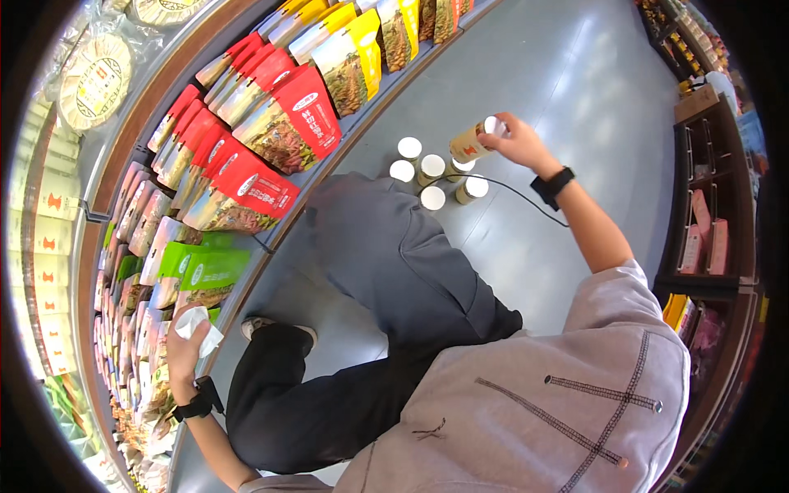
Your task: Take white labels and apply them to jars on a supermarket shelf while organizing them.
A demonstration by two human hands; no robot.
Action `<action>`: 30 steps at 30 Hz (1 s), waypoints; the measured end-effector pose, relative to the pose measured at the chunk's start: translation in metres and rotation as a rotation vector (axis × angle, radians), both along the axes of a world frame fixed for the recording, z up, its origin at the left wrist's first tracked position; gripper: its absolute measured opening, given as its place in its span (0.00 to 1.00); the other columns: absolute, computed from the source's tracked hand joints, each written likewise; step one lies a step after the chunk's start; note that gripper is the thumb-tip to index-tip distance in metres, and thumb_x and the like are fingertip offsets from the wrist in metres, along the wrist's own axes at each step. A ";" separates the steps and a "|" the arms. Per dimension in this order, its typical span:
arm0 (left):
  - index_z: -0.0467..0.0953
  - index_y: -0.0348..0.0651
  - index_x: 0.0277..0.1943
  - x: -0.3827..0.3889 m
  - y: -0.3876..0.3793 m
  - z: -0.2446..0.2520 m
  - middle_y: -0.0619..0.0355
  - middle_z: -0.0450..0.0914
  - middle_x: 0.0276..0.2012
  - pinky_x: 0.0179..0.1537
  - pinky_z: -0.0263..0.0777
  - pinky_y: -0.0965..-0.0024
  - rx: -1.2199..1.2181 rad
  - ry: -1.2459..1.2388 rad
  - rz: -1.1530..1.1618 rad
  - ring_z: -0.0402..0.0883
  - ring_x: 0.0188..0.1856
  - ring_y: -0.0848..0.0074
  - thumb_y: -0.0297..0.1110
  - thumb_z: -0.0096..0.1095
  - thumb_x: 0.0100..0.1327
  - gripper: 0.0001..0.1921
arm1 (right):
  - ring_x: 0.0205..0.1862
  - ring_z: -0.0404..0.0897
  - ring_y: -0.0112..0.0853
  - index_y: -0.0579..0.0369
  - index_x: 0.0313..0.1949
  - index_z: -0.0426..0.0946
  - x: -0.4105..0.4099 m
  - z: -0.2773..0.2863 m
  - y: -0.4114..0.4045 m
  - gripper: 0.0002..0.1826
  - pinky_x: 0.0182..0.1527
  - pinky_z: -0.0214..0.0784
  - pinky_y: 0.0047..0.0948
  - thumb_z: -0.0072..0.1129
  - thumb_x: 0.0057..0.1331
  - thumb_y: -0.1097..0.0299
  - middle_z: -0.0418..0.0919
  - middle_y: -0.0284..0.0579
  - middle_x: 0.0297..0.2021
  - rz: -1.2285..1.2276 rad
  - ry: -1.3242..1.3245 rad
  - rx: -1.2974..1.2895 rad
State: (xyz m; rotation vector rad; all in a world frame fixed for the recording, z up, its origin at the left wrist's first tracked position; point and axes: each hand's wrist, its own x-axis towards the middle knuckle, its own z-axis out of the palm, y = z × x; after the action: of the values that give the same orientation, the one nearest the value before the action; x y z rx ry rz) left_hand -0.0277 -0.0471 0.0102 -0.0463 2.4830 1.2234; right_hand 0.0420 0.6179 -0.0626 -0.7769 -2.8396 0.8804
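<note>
My right hand grips a jar by its white lid, tilted above the grey floor; something white, perhaps tissue, shows under the fingers. Several more white-lidded jars stand on the floor beside my knee, just left of that hand. At the lower left, my left hand is closed around a crumpled white tissue, close to the shelf of pouches. A thin black cable curves over the jars.
To the left runs a shelf with red pouches, green pouches and yellow pouches. Round wrapped packages lie above them. A dark shelf unit with pink boxes stands at the right.
</note>
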 end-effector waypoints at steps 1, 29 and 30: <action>0.76 0.40 0.54 0.000 0.000 0.000 0.61 0.79 0.42 0.46 0.71 0.74 -0.016 0.005 0.006 0.77 0.43 0.79 0.25 0.67 0.58 0.19 | 0.44 0.82 0.47 0.62 0.54 0.73 -0.010 -0.025 -0.001 0.37 0.48 0.74 0.38 0.66 0.53 0.45 0.82 0.57 0.40 -0.038 0.025 0.011; 0.76 0.42 0.57 -0.003 0.002 -0.004 0.51 0.81 0.50 0.57 0.69 0.67 -0.146 0.007 -0.184 0.78 0.53 0.66 0.49 0.69 0.59 0.27 | 0.38 0.79 0.28 0.65 0.50 0.77 -0.185 0.034 -0.086 0.21 0.42 0.73 0.28 0.60 0.65 0.60 0.82 0.43 0.39 0.463 -0.060 -0.432; 0.76 0.42 0.57 -0.003 0.001 -0.002 0.51 0.81 0.50 0.55 0.70 0.67 -0.117 0.007 -0.168 0.79 0.52 0.67 0.49 0.69 0.59 0.27 | 0.38 0.78 0.26 0.64 0.51 0.77 -0.187 0.065 -0.102 0.19 0.42 0.72 0.27 0.58 0.67 0.61 0.81 0.40 0.41 0.551 -0.008 -0.439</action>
State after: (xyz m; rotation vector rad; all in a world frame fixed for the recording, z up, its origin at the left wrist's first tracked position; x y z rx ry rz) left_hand -0.0308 -0.0462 0.0086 0.1338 2.5049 1.0108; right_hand -0.1453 0.5162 0.0024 0.0119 -2.9406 1.6012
